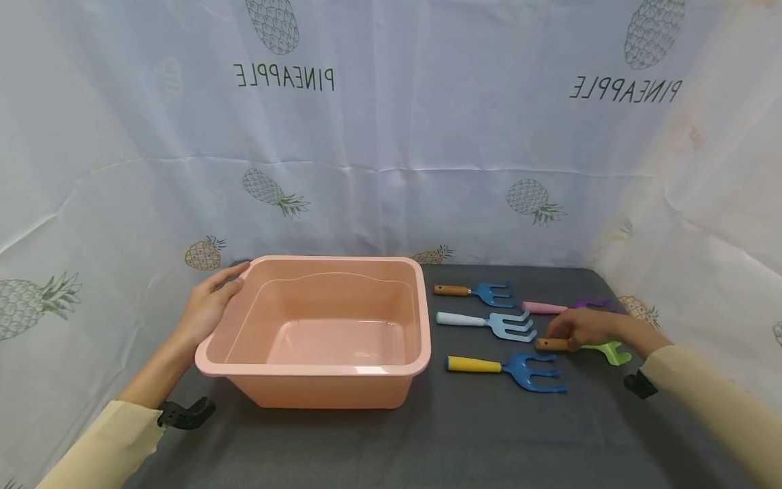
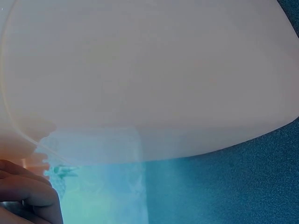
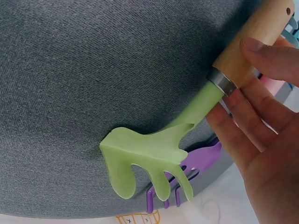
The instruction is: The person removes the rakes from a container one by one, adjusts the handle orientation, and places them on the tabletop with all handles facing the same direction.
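My left hand [image 1: 206, 309] grips the left rim of a pink plastic basin [image 1: 318, 370]. In the left wrist view, curled fingers [image 2: 28, 189] show beside the basin's pale wall [image 2: 149, 70]. On the right, my right hand [image 1: 583, 329] holds a green hand rake [image 3: 145, 151] by its wooden handle. The thumb lies on the handle, with the fingers on its other side. The rake's tines point away from the palm. Whether it is off the cloth, I cannot tell. Behind it lies a purple hand rake [image 3: 203, 157] with a pink handle [image 1: 542, 308].
Between basin and right hand lie a blue fork with a wooden handle [image 1: 452, 290], a light-blue rake with a pale handle [image 1: 461, 319] and a blue fork with a yellow handle [image 1: 473, 365]. Dark grey cloth [image 1: 489, 435] covers the table. Pineapple-print curtains [image 1: 397, 136] stand around it.
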The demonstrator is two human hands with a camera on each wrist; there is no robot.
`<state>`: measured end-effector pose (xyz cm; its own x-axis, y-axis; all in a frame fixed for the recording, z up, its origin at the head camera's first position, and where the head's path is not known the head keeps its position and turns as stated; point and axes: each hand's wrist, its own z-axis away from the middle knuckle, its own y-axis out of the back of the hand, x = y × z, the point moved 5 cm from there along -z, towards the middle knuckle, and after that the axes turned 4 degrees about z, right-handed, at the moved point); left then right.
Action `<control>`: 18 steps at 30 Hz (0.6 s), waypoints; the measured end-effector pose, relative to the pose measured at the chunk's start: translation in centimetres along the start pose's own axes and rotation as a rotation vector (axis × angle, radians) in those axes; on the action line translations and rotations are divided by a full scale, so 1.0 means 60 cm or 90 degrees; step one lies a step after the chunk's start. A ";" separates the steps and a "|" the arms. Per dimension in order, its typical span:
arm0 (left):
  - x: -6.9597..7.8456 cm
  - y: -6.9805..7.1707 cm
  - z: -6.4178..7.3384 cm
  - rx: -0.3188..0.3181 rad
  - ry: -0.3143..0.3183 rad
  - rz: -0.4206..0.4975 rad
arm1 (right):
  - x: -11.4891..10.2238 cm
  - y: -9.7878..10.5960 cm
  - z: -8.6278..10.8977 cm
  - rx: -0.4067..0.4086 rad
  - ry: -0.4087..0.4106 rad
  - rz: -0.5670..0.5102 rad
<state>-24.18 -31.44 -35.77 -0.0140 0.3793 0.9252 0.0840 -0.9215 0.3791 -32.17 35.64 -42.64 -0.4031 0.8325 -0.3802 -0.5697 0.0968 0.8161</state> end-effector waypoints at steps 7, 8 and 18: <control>-0.002 0.000 -0.003 0.000 -0.007 -0.001 | 0.000 -0.005 -0.003 0.020 -0.009 0.017; -0.002 0.000 -0.003 0.000 -0.006 -0.001 | -0.001 -0.006 -0.003 0.021 -0.006 0.015; -0.003 0.000 -0.001 0.000 -0.004 0.001 | -0.003 -0.011 -0.006 0.015 -0.009 -0.004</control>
<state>-24.23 -31.50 -35.92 -0.0075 0.3788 0.9255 0.0836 -0.9220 0.3781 -31.98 35.26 -43.28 -0.3891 0.8397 -0.3789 -0.5554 0.1144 0.8237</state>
